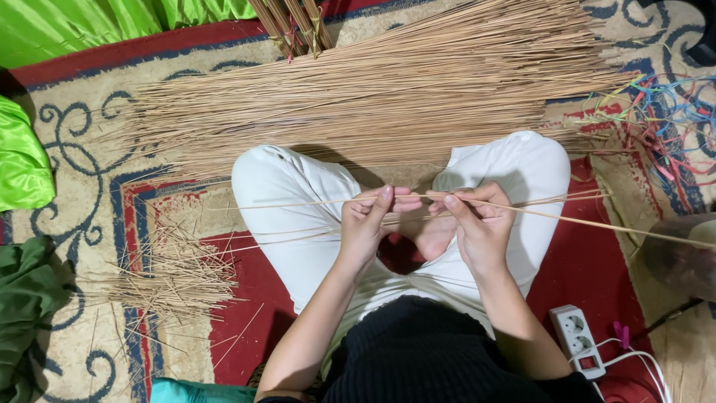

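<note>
head view: i see my left hand and right hand close together over my crossed legs in white trousers. both hands are closed in a pinch on a few thin sticks that run level across my lap, from past the left knee to far out on the right. the fingertips of the left hand nearly touch those of the right, thumbs on top of the sticks.

just beyond my knees a big pile of the same tan sticks lies fanned across the rug. a smaller, messier heap sits on the rug by my left knee. a tied bundle of darker sticks pokes in at the top edge. coloured strings lie tangled at the right, well apart from my hands. green cloth lies at the left edge, and a white power strip rests near my right hip.
</note>
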